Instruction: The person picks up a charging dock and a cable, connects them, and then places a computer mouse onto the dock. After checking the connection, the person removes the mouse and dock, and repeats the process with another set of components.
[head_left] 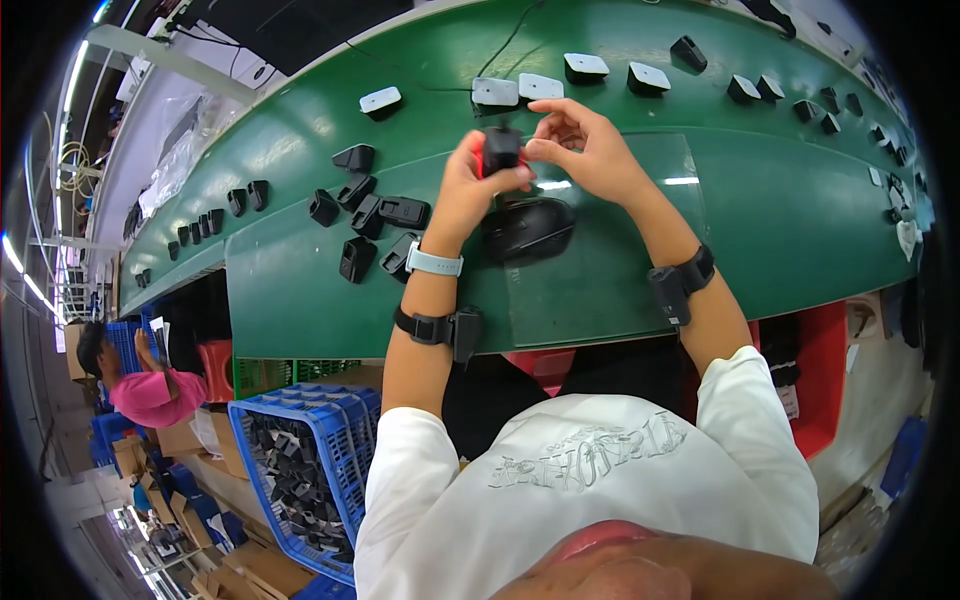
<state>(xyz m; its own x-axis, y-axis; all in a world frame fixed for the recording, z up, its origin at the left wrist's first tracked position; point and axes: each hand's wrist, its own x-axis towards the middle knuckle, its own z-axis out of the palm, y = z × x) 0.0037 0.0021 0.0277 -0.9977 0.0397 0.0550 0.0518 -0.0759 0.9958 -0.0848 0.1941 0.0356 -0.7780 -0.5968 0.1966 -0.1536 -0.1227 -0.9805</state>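
My left hand (465, 190) is closed around a small black block-shaped piece (501, 148) with a red part beside it, held above the green table. The piece is slightly blurred, so its exact kind is unclear. Just to its right is my right hand (590, 155), thumb and fingers bent but apart, with nothing visible between them. Its thumb comes close to the block; contact cannot be made out. Under the hands lies a larger rounded, shiny black object (528, 230). Several black plastic housings (404, 211) are heaped to the left of my left forearm.
Along the far side of the green table (620, 300) stand several black pieces with white tops (586, 68). Smaller black pieces line both ends. A blue crate (300, 395) full of black parts is at lower left, a red bin (822, 380) at right. Another person (155, 390) sits far left.
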